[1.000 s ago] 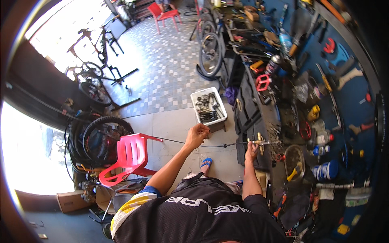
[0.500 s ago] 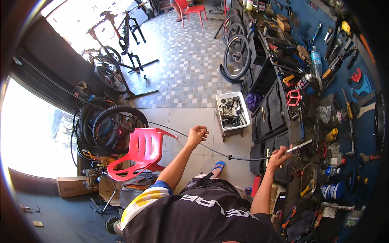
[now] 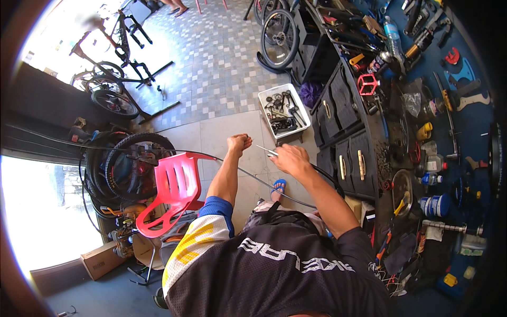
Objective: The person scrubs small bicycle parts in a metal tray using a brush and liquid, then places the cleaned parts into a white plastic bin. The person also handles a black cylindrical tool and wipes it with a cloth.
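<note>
My right hand is closed around a slim silver-white rod, whose thin tip points left toward my other hand. A long black cable or hose runs in from the far left, sags in front of me and curves back up to my right hand. Whether the rod is part of its end, I cannot tell. My left hand is just left of the rod's tip with its fingers curled together. Anything between those fingers is too small to make out. A small gap separates the two hands.
A red plastic chair stands at my left, before stacked bicycle tyres. Ahead is a white basket of metal parts. The tool-covered workbench lines my right side. A bicycle frame is on a stand farther off.
My right hand has swung left from beside the workbench, bringing the rod near my left hand; its tip now points left. The cable now bends in a loop. My left hand moved slightly left and up.
</note>
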`<state>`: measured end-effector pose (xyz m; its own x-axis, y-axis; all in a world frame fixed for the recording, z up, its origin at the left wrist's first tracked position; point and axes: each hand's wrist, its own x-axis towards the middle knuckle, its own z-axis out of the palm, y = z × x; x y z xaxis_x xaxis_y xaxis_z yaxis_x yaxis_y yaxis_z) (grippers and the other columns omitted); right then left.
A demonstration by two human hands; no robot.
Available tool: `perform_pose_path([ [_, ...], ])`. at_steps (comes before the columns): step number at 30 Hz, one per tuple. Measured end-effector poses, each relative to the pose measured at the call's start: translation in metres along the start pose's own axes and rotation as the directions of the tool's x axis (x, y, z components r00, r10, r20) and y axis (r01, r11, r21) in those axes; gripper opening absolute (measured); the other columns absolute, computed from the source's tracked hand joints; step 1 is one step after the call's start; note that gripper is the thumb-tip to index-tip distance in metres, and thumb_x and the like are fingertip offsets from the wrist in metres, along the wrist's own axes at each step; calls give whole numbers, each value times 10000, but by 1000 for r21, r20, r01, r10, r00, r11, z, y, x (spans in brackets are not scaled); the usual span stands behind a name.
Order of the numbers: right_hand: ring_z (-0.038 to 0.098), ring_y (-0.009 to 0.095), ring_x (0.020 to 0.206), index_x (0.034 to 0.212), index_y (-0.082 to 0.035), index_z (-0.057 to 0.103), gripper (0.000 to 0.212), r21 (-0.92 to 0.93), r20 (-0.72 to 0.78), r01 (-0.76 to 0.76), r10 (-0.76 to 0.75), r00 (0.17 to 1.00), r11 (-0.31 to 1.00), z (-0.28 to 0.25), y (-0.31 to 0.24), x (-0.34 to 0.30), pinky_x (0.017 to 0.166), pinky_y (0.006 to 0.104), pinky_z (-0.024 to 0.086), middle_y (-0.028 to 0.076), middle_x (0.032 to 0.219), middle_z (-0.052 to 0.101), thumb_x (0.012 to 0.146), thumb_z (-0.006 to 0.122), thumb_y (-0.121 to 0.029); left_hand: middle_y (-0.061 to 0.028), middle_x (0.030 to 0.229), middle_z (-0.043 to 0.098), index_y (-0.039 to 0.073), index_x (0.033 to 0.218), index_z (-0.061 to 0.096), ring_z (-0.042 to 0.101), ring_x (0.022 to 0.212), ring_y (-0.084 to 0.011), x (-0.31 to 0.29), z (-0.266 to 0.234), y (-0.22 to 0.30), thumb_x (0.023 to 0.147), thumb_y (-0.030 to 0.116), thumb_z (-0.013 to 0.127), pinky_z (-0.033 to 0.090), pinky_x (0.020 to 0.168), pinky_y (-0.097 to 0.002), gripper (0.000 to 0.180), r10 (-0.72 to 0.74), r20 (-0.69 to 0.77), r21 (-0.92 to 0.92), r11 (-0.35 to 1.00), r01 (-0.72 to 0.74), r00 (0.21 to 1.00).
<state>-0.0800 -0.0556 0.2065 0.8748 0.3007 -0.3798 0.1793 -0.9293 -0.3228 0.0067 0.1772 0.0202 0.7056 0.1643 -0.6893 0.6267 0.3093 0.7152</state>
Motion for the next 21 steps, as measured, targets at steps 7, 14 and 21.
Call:
perform_pose_path([
  [7,732,302,1000,957,-92,785,327,-122,-18,3,-5,1000,992,-6,-24,16,811,410,584,142,1058,738,963,638,-383,-181,907,721,-80,1075,660,739,762,-258,9,-3,-3,949,-6,619,661,692,-366,152,28,-15,13,1000,-28,999],
  [14,737,310,986,971,-89,785,325,-81,-23,-31,29,999,996,-12,-19,10,806,399,592,148,1053,739,960,644,-382,-123,857,694,-59,1079,666,696,734,-212,4,4,-6,961,38,622,654,693,-374,159,24,92,87,996,-32,995],
  [21,743,318,963,916,-76,788,333,-8,-52,-25,24,998,1000,-14,-9,3,807,405,592,161,989,754,951,652,-379,-155,928,692,-97,1119,648,706,743,-239,3,1,-5,944,-15,619,655,722,-345,195,78,128,-11,997,-77,989],
])
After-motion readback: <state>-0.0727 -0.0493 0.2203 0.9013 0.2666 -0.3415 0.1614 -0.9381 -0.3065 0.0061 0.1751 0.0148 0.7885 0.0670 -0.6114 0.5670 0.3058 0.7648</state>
